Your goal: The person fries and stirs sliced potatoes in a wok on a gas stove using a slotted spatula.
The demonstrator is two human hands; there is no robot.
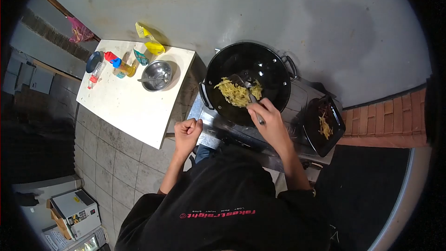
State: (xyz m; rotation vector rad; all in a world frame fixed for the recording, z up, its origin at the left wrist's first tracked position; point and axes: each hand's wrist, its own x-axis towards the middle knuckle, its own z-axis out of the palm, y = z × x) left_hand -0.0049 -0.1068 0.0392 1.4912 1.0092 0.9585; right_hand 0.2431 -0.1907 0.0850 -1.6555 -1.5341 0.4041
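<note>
A black wok point(274, 95) with two side handles sits on the stove point(299, 95). Pale yellow shredded food point(232, 94) lies in it, heaped toward the left and middle. My right hand point(269, 123) is closed around the handle of a metal spatula point(253, 98), whose head is down among the shreds and partly hidden by them. Off the wok's lower left side, my left hand point(187, 133) is curled into a fist above the stove's edge, apart from the wok, with nothing visible in it.
Right of the wok, a black tray point(316, 132) holds yellow strips and dark red pieces. On the white table point(127, 114) at left stand a steel bowl point(151, 70) with a spoon, an oil bottle point(126, 68), a yellow packet point(152, 42) and other containers. A wall point(195, 4) rises behind.
</note>
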